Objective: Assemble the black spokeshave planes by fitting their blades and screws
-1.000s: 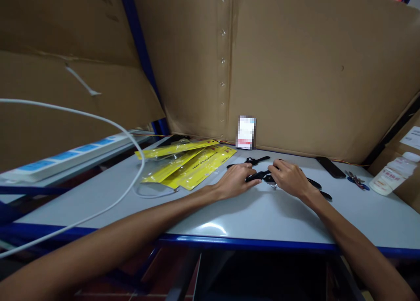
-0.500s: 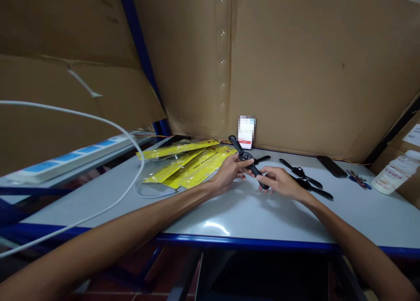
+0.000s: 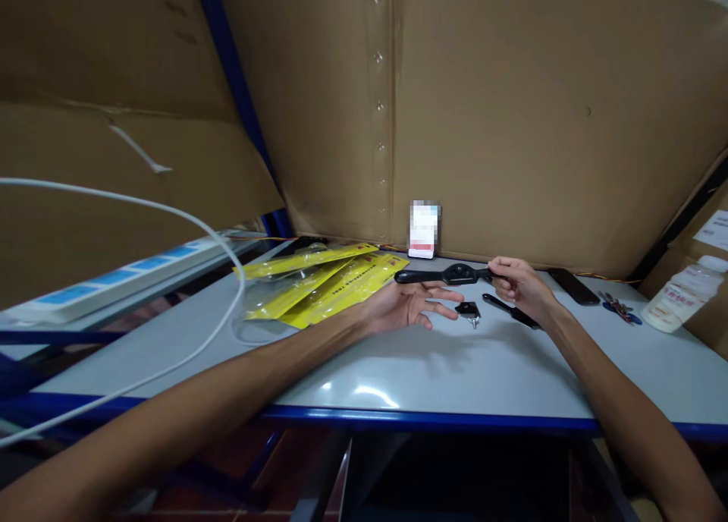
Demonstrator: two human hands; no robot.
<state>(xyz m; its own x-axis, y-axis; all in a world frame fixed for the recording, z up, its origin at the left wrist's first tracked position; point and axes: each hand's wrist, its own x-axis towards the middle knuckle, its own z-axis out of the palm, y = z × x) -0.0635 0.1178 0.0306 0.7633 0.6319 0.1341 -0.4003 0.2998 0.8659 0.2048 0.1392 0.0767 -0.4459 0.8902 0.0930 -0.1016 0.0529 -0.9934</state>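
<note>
A black spokeshave (image 3: 462,274) is held level above the table, its right end in the closed fingers of my right hand (image 3: 520,287). My left hand (image 3: 401,306) is open, palm up with fingers spread, just below the left handle; whether it touches the handle I cannot tell. Beyond its fingertips, under the spokeshave, is a small black plate (image 3: 467,308) with silver screws (image 3: 472,322); whether it rests on the table or is in the air is unclear. Another black spokeshave (image 3: 509,307) lies on the table, partly behind my right hand.
Yellow blister packs (image 3: 341,287) lie in a pile at the left. A lit phone (image 3: 424,230) leans on the cardboard wall (image 3: 512,127). Toward the right are a dark phone (image 3: 574,287), keys (image 3: 621,309) and a white bottle (image 3: 676,302). A white cable (image 3: 210,234) loops beside a power strip (image 3: 125,279).
The spokeshave has swung from slanted to level. My left hand has let go and spread its fingers, while my right hand has moved up and right. The small black plate with screws has come into view.
</note>
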